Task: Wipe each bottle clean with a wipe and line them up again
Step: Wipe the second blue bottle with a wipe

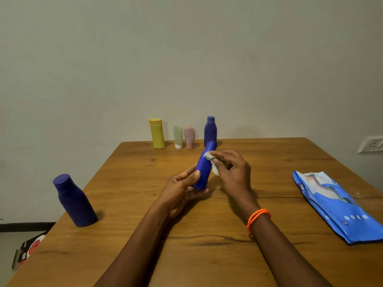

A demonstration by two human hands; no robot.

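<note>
Above the desk (207,255), left grip (182,189) clasps a blue bottle (204,170); right grip (230,170) pinches a wipe (213,164) against it.

Matt blue plastic bottle (204,169), grainy wooden table (145,224), glossy wipes pack (335,206)

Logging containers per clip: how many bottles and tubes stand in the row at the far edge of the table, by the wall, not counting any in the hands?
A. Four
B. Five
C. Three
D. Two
A: the far row holds the yellow bottle, the pale green tube, the pink tube and a dark blue bottle; another dark blue bottle stands apart near the left edge.
</note>
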